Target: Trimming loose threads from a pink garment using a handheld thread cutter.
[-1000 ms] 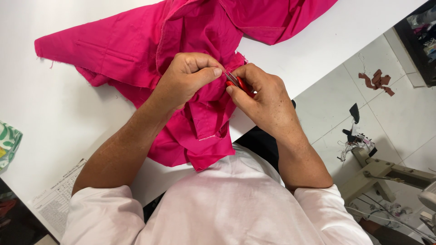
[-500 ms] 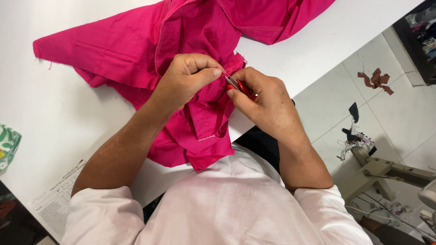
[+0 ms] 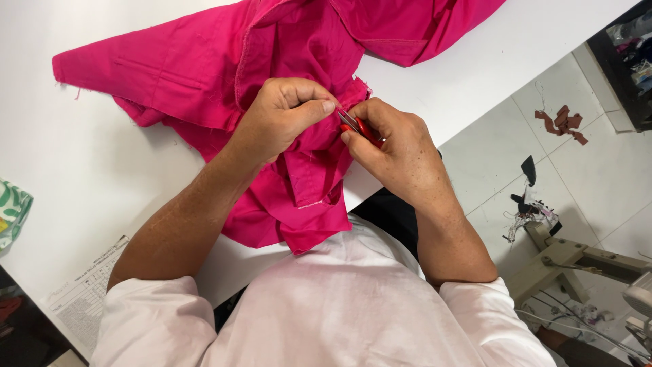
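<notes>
From the head view, one pink garment (image 3: 204, 75) lies bunched on the white surface (image 3: 81, 177), its top cut off by the frame. The left hand (image 3: 282, 119) pinches a fold; the right hand (image 3: 394, 146) grips one red-handled thread snips (image 3: 360, 127), blades mostly hidden between the fingers.

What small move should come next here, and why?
Probably close the snips on the thread: the right hand holds their tips against the pink garment right where the left hand pinches the fabric taut.

garment (image 3: 204, 75) blocks middle, table (image 3: 81, 170) probably free left
</notes>
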